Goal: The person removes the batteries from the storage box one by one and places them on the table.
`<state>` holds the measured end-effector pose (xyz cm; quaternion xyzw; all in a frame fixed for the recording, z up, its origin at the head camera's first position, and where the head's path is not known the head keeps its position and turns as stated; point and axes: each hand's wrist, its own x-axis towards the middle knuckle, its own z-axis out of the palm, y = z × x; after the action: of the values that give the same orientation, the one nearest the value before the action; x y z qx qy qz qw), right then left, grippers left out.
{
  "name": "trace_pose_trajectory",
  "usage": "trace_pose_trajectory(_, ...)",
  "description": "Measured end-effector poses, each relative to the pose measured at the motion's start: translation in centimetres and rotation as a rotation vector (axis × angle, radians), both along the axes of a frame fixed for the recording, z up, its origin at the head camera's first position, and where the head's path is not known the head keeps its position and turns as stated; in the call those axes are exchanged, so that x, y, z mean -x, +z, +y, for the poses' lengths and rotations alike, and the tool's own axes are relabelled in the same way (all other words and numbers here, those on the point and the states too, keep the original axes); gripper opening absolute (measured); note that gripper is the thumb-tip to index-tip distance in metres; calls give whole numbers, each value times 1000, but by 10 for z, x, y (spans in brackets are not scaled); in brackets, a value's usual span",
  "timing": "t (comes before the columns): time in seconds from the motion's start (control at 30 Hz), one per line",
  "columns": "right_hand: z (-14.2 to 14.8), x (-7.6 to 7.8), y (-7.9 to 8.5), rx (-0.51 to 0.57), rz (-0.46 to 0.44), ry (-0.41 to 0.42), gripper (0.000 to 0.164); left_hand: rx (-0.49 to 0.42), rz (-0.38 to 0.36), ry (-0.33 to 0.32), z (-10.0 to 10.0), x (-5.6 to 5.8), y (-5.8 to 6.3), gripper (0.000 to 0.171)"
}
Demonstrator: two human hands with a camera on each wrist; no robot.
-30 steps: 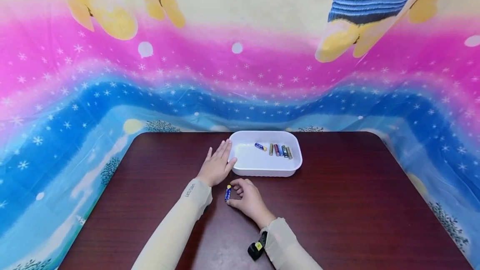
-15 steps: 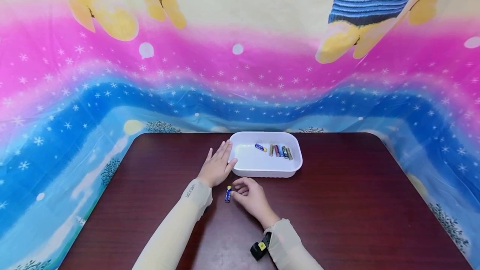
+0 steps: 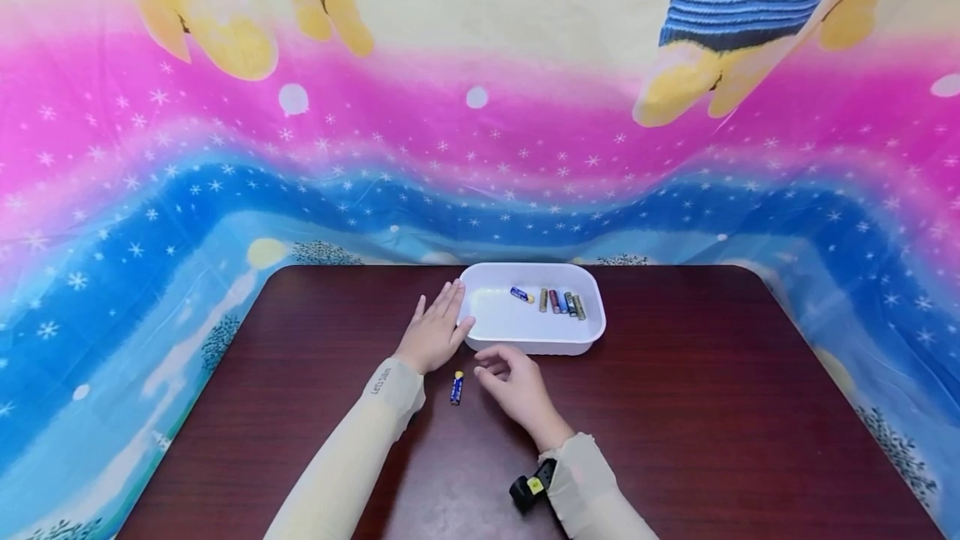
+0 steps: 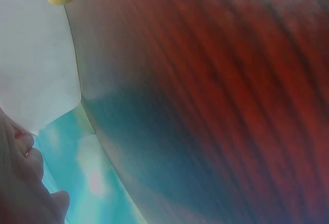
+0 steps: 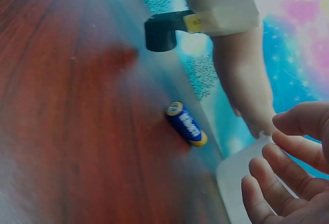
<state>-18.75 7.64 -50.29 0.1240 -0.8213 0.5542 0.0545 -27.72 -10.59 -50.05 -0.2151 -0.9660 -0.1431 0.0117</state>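
A blue battery with a yellow end point(image 3: 457, 387) lies on the dark wooden table, between my two forearms. My right hand point(image 3: 517, 386) hovers to the right of it, fingers loosely bent and holding nothing; in the right wrist view the battery point(image 5: 186, 125) lies apart from the fingertips point(image 5: 252, 183). With fingers straight, my left hand point(image 3: 432, 332) rests against the left side of a white plastic tray point(image 3: 495, 346). Inside the tray, another blue and yellow battery point(image 3: 522, 295) lies slanted, left of a row of several batteries point(image 3: 561, 302).
The tray stands near the far edge of the table point(image 3: 690, 407). Behind hangs a printed cloth point(image 3: 480, 157) with snowflakes and bears. A black wrist camera point(image 3: 531, 486) is strapped at the right sleeve.
My right hand has let go of the blue battery and drawn away to the right and slightly up. The battery stays on the table, and my left hand has not moved.
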Motion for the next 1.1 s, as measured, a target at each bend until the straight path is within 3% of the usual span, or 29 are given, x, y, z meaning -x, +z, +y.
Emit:
trace_pose_trajectory(0.5,17,4,27,31,10,-50,15,-14,-8,12,1,-2,1,72)
trace_pose_trajectory(0.8,27,15,38,49,32,-80,14,-10,22,1,1,0,-1,71)
trace_pose_trajectory(1.1,38,27,46,44,17,-103,17,-18,-5,6,1,1,-2,72)
